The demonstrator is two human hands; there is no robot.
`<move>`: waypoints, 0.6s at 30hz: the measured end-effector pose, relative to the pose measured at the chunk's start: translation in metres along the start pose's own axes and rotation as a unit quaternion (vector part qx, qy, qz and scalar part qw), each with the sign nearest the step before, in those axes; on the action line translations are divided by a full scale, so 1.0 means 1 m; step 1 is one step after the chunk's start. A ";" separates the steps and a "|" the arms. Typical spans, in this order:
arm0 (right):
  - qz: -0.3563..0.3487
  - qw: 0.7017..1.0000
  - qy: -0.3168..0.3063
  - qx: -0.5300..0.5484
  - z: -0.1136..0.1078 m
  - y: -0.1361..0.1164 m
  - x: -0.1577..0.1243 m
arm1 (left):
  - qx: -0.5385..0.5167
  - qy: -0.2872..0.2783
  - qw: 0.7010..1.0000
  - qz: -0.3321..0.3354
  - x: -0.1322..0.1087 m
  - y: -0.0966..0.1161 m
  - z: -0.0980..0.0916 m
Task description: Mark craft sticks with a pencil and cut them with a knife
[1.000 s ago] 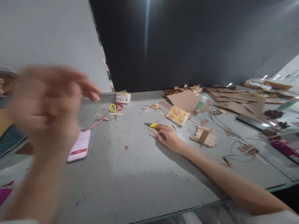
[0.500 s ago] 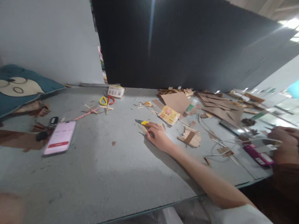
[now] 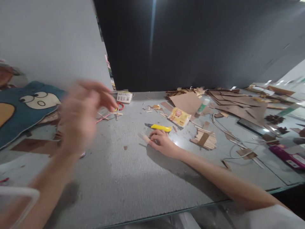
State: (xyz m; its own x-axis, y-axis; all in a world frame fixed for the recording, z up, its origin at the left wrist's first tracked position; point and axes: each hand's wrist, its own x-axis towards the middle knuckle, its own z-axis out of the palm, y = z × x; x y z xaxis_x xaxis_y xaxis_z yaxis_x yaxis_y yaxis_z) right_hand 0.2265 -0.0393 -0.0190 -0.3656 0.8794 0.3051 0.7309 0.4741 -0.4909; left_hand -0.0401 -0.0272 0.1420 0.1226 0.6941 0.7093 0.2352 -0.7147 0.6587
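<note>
My right hand (image 3: 163, 143) rests on the grey table, its fingers closed on a short pale wooden stick (image 3: 146, 138) whose end blurs towards the left. Just beyond those fingers lies a yellow utility knife (image 3: 161, 128), dark tip pointing left. My left hand (image 3: 82, 114) hangs in the air over the left side, smeared by motion, so its grip is unclear. It covers most of the phone and is nearest the scissors (image 3: 121, 106), which show a red handle loop. Below the scissors are crossed wooden sticks (image 3: 117, 114) and a red-striped straw (image 3: 103, 119).
A yellow packet (image 3: 179, 117), a glue stick (image 3: 202, 107) and a taped bundle of sticks (image 3: 205, 139) lie to the right. Further right are cardboard sheets (image 3: 240, 106), a white cable (image 3: 224, 129) and a purple box-shaped thing (image 3: 287, 155). A blue cushion (image 3: 26, 108) sits left.
My left hand has come up from the lower left corner to over the phone. The right hand has drawn slightly away from the knife, keeping the stick. The view has shifted left.
</note>
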 end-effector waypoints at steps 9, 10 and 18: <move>-0.004 0.996 -0.010 -0.085 0.007 -0.016 0.022 | 0.284 -0.269 0.919 -0.054 -0.105 -0.078 0.067; -0.012 0.996 -0.010 -0.091 0.005 -0.014 0.019 | 0.307 -0.274 0.911 -0.031 -0.113 -0.079 0.068; -0.034 0.997 0.016 -0.065 0.006 0.006 -0.001 | 0.331 -0.297 0.896 0.014 -0.129 -0.078 0.068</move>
State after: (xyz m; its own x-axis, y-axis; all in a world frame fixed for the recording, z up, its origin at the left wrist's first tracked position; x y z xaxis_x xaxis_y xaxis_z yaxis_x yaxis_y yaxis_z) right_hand 0.2281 -0.0372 -0.0268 -0.3994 0.8423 0.3618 0.7742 0.5213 -0.3590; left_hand -0.0083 -0.0550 -0.0180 0.5822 0.7404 0.3360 0.7203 -0.6613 0.2093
